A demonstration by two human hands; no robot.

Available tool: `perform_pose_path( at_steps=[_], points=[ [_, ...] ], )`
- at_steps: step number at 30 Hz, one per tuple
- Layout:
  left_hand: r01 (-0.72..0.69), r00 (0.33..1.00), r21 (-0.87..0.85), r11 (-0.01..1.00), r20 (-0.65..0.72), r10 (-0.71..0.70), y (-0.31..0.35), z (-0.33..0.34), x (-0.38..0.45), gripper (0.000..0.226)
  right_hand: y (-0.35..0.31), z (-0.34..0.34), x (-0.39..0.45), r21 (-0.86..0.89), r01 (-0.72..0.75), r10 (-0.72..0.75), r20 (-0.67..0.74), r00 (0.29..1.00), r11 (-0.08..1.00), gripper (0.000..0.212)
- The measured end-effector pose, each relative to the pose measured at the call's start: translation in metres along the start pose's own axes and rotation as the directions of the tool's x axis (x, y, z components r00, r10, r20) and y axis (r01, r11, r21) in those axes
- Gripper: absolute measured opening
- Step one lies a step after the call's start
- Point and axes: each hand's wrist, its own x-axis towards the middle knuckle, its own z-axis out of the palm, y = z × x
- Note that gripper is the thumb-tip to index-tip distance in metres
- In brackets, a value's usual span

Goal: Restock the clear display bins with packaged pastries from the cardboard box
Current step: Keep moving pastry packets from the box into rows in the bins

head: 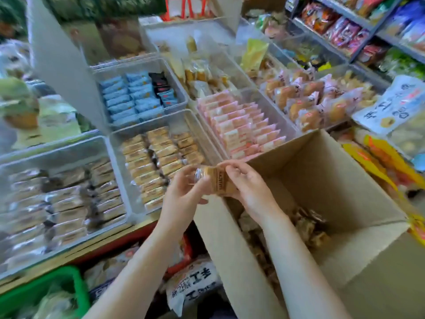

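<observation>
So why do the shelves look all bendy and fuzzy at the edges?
Head view: the wide lens curves the shelves at the top right; the corners smear with blur, like the green basket; the middle is sharper, where both hands, left hand and right hand, hold a pastry pack.

Left hand (184, 192) and right hand (248, 189) meet, fingers (230, 168) curled, pinching.

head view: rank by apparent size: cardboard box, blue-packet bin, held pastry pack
1. cardboard box, partly because it is nearest the camera
2. blue-packet bin
3. pastry pack, in the grip of left hand and right hand
</observation>
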Motion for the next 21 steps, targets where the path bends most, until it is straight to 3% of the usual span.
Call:
perform_pose_path(
  at_steps=[2, 6, 10, 14, 16, 19, 21],
  points=[
    [0.056, 0.992, -0.091, 0.994, -0.110, -0.066, -0.003, -0.061, -0.010, 0.027, 0.004, 0.060, -0.002, -0.094, 0.027, -0.021, 0.066, 0.998, 0.995, 0.018],
    [0.044, 0.959, -0.027, 0.999, -0.280, -0.050, -0.015, -0.189, -0.044, 0.028, 0.018, 0.182, -0.012, -0.180, 0.023, 0.031, 0.289, 0.957, 0.983, 0.024],
    [0.023, 0.909, -0.093, 0.995, -0.412, -0.059, -0.036, -0.305, -0.079, 0.026, 0.033, 0.294, -0.018, -0.380, 0.078, 0.138, 0.508, 0.850, 0.922, 0.047],
    [0.007, 0.876, -0.115, 0.993, -0.477, -0.062, -0.062, -0.397, -0.103, 0.014, 0.065, 0.401, -0.016, -0.553, 0.086, 0.314, 0.587, 0.746, 0.829, 0.034],
    [0.033, 0.848, -0.114, 0.993, -0.523, -0.088, -0.079, -0.438, -0.110, 0.007, 0.081, 0.446, -0.012, -0.622, 0.125, 0.339, 0.571, 0.748, 0.773, 0.029],
    [0.225, 0.799, 0.128, 0.966, -0.591, -0.108, -0.115, -0.494, -0.111, 0.025, 0.093, 0.500, 0.000, -0.726, 0.265, 0.254, 0.520, 0.816, 0.635, 0.028],
    [0.381, 0.810, 0.393, 0.837, -0.579, -0.096, -0.139, -0.518, -0.115, 0.034, 0.097, 0.528, 0.011, -0.764, 0.353, 0.133, 0.491, 0.861, 0.540, 0.029]
  ],
)
